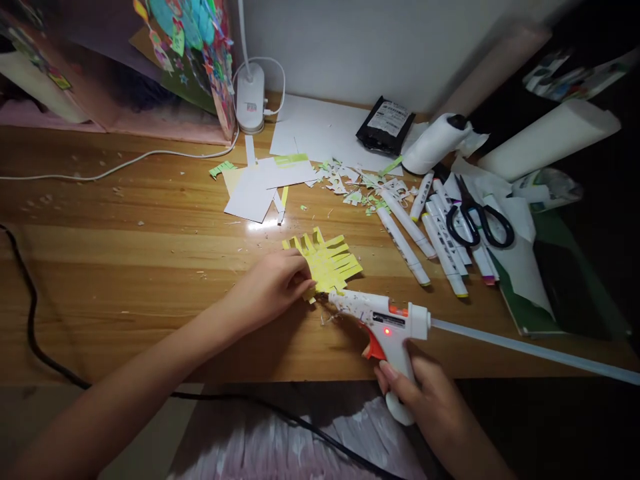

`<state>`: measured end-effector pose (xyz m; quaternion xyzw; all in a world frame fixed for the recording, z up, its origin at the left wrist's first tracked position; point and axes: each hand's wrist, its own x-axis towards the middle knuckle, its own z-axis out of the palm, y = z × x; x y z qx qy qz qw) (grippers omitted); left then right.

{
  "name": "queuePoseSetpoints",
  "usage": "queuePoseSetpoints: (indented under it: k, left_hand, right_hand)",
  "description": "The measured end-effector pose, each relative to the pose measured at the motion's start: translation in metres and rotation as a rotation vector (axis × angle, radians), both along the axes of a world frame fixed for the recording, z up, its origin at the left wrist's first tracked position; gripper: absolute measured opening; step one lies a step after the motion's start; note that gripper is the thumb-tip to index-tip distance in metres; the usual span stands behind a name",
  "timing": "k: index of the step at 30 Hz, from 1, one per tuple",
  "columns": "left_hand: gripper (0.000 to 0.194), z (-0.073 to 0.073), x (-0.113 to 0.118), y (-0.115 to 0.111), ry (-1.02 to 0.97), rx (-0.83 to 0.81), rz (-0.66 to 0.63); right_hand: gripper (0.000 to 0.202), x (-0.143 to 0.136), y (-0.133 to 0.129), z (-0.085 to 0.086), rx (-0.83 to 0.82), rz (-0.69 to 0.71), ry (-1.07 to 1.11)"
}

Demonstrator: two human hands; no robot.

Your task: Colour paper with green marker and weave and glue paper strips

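Observation:
Yellow paper strips (pixel 333 260), crossed like a woven mat with loose ends sticking out, lie near the front of the wooden table. My left hand (pixel 285 277) is closed on the left edge of this yellow paper, the fingertips partly hidden. My right hand (pixel 423 393) is wrapped around the handle of a white hot glue gun (pixel 370 310) with an orange trigger and a lit red light. The gun's nozzle, specked with bits, points left at the lower edge of the yellow paper. A long clear glue stick (pixel 525 347) sticks out of its back.
White paper pieces (pixel 253 193) and green-white scraps (pixel 350 183) lie behind the yellow paper. Markers (pixel 403 247), black-handled scissors (pixel 477 223) and paper rolls (pixel 550 140) are at right. A black package (pixel 385 127) and white power strip (pixel 250 100) stand behind. A black cord (pixel 225 397) runs along the front.

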<state>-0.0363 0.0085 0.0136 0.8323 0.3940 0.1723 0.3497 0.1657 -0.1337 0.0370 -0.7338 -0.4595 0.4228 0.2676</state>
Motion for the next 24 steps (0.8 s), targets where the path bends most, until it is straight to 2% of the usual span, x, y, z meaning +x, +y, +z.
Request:
queuePoseSetpoints:
  k: [24]
  left_hand:
    - [0.01,0.002,-0.0017,-0.0039,0.024,-0.023,-0.069]
  right_hand:
    - [0.036,0.0021,0.0031,-0.006,-0.092,0.036,-0.019]
